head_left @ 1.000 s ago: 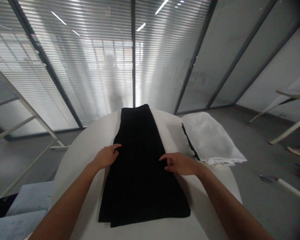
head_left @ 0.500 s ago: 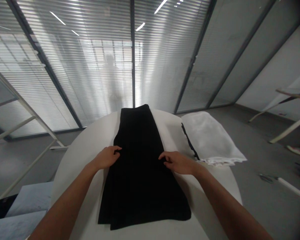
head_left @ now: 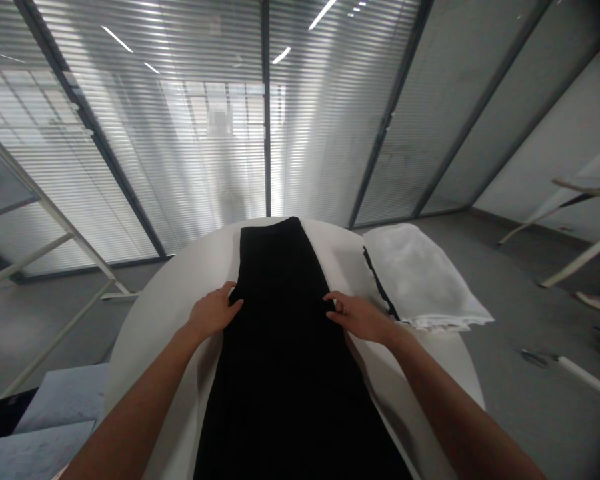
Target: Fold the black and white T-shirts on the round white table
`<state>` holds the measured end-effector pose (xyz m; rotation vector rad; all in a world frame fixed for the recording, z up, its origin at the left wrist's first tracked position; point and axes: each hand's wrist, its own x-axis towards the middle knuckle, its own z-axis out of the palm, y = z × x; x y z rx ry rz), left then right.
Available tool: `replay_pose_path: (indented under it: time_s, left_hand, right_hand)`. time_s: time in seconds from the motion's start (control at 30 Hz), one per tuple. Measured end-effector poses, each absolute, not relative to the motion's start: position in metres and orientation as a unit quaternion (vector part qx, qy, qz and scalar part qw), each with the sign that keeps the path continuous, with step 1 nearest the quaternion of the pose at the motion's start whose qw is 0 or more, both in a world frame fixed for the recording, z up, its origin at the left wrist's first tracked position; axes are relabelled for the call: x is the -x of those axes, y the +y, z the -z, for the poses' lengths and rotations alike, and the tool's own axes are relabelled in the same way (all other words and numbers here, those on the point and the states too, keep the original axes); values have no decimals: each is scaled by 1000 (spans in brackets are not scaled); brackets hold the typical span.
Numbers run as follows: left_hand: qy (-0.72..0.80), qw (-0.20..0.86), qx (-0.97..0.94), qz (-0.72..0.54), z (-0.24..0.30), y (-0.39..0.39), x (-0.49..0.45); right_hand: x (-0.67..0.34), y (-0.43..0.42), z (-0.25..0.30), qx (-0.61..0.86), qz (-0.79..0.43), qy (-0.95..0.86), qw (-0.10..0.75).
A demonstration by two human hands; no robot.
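A long black garment [head_left: 285, 373], trouser-like in shape, lies lengthwise on a round white table [head_left: 150, 320]. It is narrow at the far end and wider toward me, where its near end runs out of view. My left hand [head_left: 211, 312] has the garment's left edge between thumb and fingers, about midway along. On the opposite edge, my right hand [head_left: 361, 316] holds the cloth with a bent forefinger and thumb. Some of the fingertips are hidden. Right of my right hand rests a folded white cloth [head_left: 420, 273] with a dark strip of material along its left side.
A pale metal frame [head_left: 55, 213] stands on the left. Light grey-blue padded pieces [head_left: 60, 400] are low at the left, beside something black. Glass panels with blinds [head_left: 205, 160] rise behind the table. Pale furniture legs [head_left: 580, 260] and a white bar [head_left: 587, 379] are on the right.
The black garment has come toward me; its near edge, visible before, is now out of view, and its far end sits slightly closer. Both hands have shifted a little. The white cloth is unmoved.
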<state>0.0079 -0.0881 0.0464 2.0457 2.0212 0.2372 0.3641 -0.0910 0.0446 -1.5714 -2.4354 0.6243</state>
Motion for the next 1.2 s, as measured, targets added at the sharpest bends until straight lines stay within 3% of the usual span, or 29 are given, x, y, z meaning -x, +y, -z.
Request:
replay_pose_path:
  time_s: [0.17,0.33,0.4,0.57,0.8,1.0,1.1,1.2]
  left_hand:
    - [656,178,-727,-95,-44,-85,1]
    - [566,349,-745,-50,-57,-92,7]
    - [578,326,-747,-42,-60,-94,4]
    - [677,149,-709,-129,-53,-91,-8]
    - [627,181,-742,-149,-44,-91,-12]
    - [544,365,-751,-76,-59,-101,-12]
    - [618,289,-720,-128,-57,-100,-15]
    - [681,207,-688,-141,-48,-97,-21]
  right_hand:
    - [-360,-98,-49,499,-218,-830,116]
    - [-366,-102,-64,428,-385,-817,37]
    - [-368,-101,-65,440,-389,-808,46]
    - [-368,-92,-49,557,-198,-799,115]
    - [-359,-91,-45,506,-205,-825,142]
    - [-375,-99,-66,438,-471,-763,66]
    - [-382,-98,-66,484,-441,-748,111]
    - [-379,-90,-56,566,-309,-749,155]
